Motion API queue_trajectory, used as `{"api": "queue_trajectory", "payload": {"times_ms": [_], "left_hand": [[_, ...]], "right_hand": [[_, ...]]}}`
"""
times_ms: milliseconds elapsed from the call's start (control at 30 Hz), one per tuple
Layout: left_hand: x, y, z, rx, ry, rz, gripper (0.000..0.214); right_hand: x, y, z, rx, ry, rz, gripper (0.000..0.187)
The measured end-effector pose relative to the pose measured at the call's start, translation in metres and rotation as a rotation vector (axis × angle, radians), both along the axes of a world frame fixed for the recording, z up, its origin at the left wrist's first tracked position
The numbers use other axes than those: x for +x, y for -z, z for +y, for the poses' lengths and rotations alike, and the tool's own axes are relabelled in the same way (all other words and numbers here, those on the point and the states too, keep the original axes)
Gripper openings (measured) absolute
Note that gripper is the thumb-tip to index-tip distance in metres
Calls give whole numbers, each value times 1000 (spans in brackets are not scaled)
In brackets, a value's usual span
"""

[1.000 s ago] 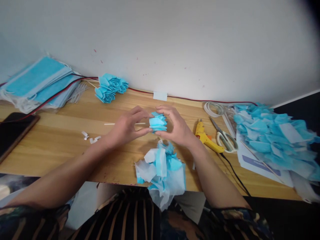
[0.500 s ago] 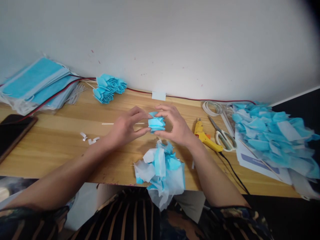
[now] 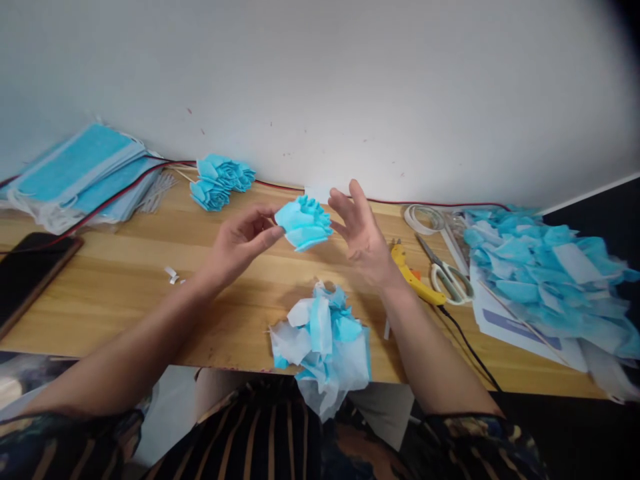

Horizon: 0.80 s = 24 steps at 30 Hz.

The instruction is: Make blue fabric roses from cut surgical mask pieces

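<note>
A blue flower point(image 3: 304, 225) of layered, pleated petals is raised above the middle of the table, tilted with its petal tips toward the right. My left hand point(image 3: 250, 237) pinches it at its base; the stick that served as its stem is hidden behind the hand. Just right of the petals, my right hand point(image 3: 357, 230) is raised with its fingers apart and nothing in it. Nearer my body, a crumpled heap of blue and white fabric pieces point(image 3: 325, 327) hangs over the table's front edge.
At the left lie stacked blue face masks point(image 3: 80, 163) and a phone point(image 3: 35, 273). Several finished blue flowers point(image 3: 220, 180) rest by the wall. On the right are a yellow glue gun point(image 3: 415, 277) with its cord, scissors point(image 3: 447, 273), a tape roll point(image 3: 424, 219) and a blue fabric pile point(image 3: 550, 273).
The flower has been lifted and turned, with its petals now spread. My right hand has come off it and opened; my left hand still holds it.
</note>
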State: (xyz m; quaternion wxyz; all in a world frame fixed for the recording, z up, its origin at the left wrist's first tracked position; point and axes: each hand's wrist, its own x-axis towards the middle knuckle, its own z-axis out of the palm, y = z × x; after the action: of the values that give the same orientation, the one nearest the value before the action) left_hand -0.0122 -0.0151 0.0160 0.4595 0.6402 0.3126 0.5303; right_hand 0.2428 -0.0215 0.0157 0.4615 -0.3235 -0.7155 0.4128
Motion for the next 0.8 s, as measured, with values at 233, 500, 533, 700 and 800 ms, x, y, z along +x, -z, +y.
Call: {"api": "queue_trajectory", "payload": {"times_ms": [233, 500, 533, 700, 800], "left_hand": [[8, -11, -4, -286, 171, -364, 34], [16, 7, -8, -199, 201, -281, 33], [16, 7, -9, -170, 188, -251, 31], [15, 4, -13, -43, 162, -149, 25], [11, 5, -12, 45, 129, -91, 29]], "right_hand": [[-25, 18, 2, -190, -93, 191, 122], [-45, 16, -16, -280, -87, 295, 120], [-45, 13, -17, -272, -86, 281, 122], [-43, 1, -22, -200, -28, 199, 122], [-38, -2, -23, -118, 46, 137, 122]]}}
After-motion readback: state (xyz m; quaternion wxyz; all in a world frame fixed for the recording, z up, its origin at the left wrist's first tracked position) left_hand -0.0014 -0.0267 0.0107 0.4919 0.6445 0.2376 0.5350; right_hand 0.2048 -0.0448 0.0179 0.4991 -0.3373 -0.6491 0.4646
